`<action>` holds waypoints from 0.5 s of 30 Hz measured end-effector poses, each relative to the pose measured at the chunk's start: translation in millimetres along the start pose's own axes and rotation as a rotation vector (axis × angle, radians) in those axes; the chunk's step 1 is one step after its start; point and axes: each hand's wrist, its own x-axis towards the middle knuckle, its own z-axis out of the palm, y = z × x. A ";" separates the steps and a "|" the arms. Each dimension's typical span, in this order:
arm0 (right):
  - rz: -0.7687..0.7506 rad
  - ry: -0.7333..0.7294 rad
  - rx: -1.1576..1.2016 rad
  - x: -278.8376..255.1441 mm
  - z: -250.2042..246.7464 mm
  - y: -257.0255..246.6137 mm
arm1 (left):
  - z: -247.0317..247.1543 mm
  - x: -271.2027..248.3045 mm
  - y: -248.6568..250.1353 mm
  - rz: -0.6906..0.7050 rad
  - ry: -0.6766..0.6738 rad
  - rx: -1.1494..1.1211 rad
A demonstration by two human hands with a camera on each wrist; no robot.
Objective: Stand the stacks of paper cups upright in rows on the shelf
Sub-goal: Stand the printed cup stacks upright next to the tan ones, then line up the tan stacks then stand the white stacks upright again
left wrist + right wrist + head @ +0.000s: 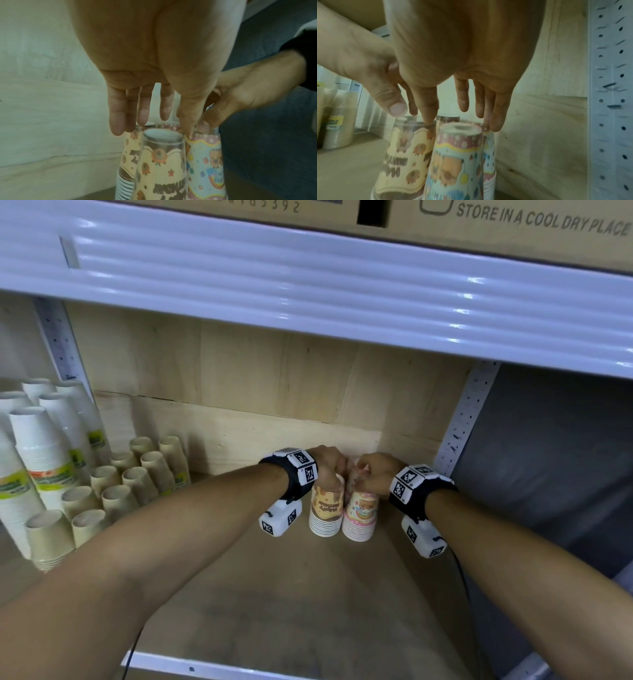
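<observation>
The cream-and-brown printed stack of paper cups and the pink-and-blue printed stack stand upright, touching, near the back of the wooden shelf. The left hand and right hand hang directly above, straight fingers touching the tops, grasping nothing. Taller white stacks stand well left.

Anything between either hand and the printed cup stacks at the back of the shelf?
Nothing visible. The left hand rests fingertips on top of the yellow-brown printed paper cup stack, and the right hand is on the pink-blue printed paper cup stack. Both stacks stand upright, side by side, on the wooden shelf board.
</observation>
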 end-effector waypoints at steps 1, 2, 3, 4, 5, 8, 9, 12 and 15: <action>0.010 0.021 -0.009 0.8 -4.7 -1.7 | -4.2 -2.1 -3.8 -0.013 0.001 -0.004; 0.013 0.037 -0.018 0.7 -9.6 -4.9 | -8.7 -4.7 -7.7 -0.031 0.003 -0.014; 0.014 0.046 -0.023 2.5 -13.2 -7.2 | -14.3 -8.6 -11.5 -0.053 0.001 -0.015; 0.007 0.046 -0.024 2.9 -17.7 -11.3 | -20.5 -13.0 -15.4 -0.068 0.005 -0.012; 0.001 0.041 -0.028 4.3 -21.1 -16.0 | -26.3 -17.7 -19.2 -0.085 0.007 -0.005; -0.023 0.052 -0.034 4.9 -27.8 -36.6 | -46.2 -33.8 -31.7 -0.125 0.017 0.025; -0.032 0.055 -0.021 6.8 -28.3 -43.8 | -52.8 -39.6 -36.8 -0.139 0.025 0.036; -0.085 0.058 -0.035 11.1 -27.0 -69.1 | -72.8 -61.8 -53.4 -0.192 0.058 0.052; -0.136 0.065 -0.063 16.4 -22.9 -99.0 | -92.4 -87.9 -74.1 -0.261 0.094 0.053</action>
